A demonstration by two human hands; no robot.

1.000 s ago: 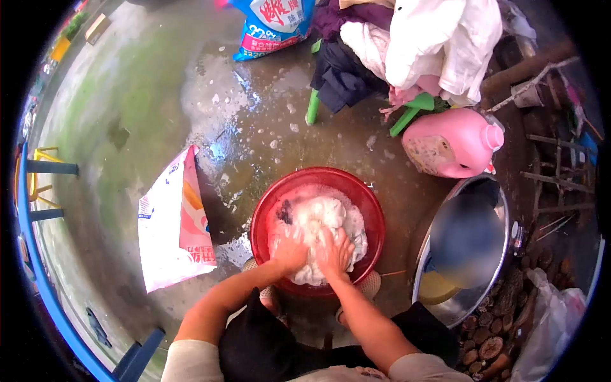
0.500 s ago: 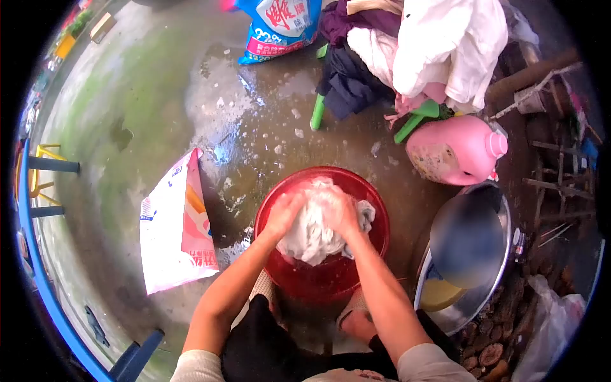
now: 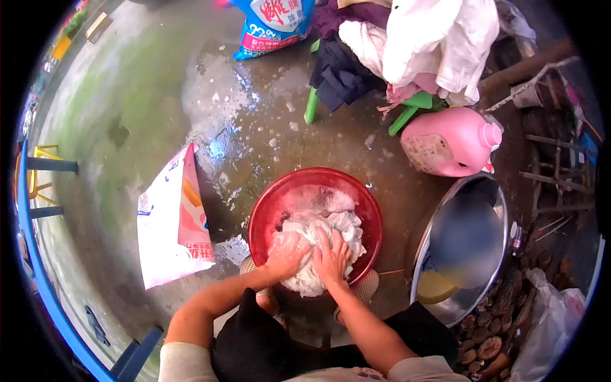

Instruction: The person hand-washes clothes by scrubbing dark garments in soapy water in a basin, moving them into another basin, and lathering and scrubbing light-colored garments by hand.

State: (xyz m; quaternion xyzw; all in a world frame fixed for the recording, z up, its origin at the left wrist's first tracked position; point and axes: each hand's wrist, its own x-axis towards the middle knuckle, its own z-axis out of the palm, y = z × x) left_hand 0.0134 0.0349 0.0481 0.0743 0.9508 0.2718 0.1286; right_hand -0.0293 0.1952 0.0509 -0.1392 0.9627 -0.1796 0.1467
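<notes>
A bundle of wet white cloth (image 3: 318, 223) lies bunched in the red basin (image 3: 254, 223), partly over its near rim. My left hand (image 3: 287, 253) curls around the cloth at the near left, its fingertips partly lost in the folds. Close beside it, my right hand (image 3: 331, 260) presses on the cloth with fingers stretched and spread. Whitish foam or water (image 3: 318, 196) shows at the basin's far side. The kind of garment cannot be made out.
A white and pink bag (image 3: 175, 223) stands to the left; a blue detergent bag (image 3: 273, 28) is at the far side. Clothes (image 3: 439, 41) are heaped over a green stool (image 3: 407, 113). A pink jug (image 3: 445, 141) and a metal basin (image 3: 415, 280) sit to the right.
Both hands have moved from the basin's far half toward its near rim, pulling the white cloth along. My right hand's fingers now show spread on it. The view has shifted slightly.
</notes>
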